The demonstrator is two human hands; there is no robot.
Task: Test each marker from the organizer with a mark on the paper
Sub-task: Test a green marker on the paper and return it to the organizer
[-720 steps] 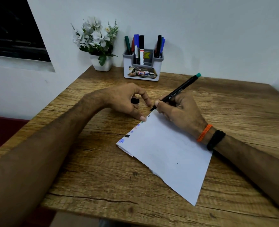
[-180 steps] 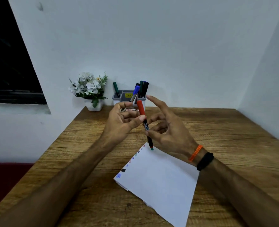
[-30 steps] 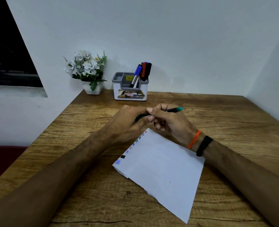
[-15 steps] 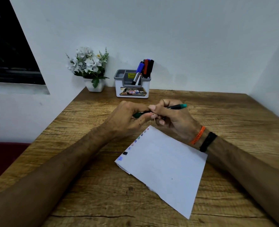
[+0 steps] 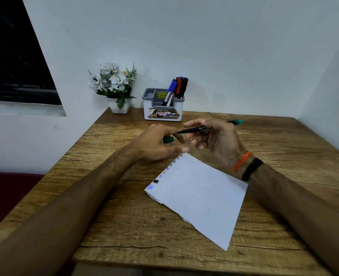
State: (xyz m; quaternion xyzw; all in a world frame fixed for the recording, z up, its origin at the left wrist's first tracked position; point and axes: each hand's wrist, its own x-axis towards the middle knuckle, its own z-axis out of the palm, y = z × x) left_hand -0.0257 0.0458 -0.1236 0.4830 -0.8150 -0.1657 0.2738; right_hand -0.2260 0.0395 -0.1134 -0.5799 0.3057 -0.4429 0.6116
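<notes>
My right hand [image 5: 216, 139] grips a black marker with a teal end [image 5: 202, 128], held nearly level above the desk, its bare tip pointing left. My left hand [image 5: 158, 143] holds the marker's green cap [image 5: 168, 139] between curled fingers, a short gap from the tip. The white paper [image 5: 200, 196] lies on the desk below both hands, with a row of small coloured marks along its left edge. The grey-and-white organizer [image 5: 163, 110] stands at the back by the wall and holds several markers [image 5: 177, 87] in blue, red and black.
A white pot of white flowers [image 5: 115, 86] stands left of the organizer at the desk's back corner. The wooden desk [image 5: 125, 216] meets walls at the back and right. A dark window is at the upper left.
The cap has come off the marker: my left hand drew left with it, and my right hand lifted the marker slightly to the right.
</notes>
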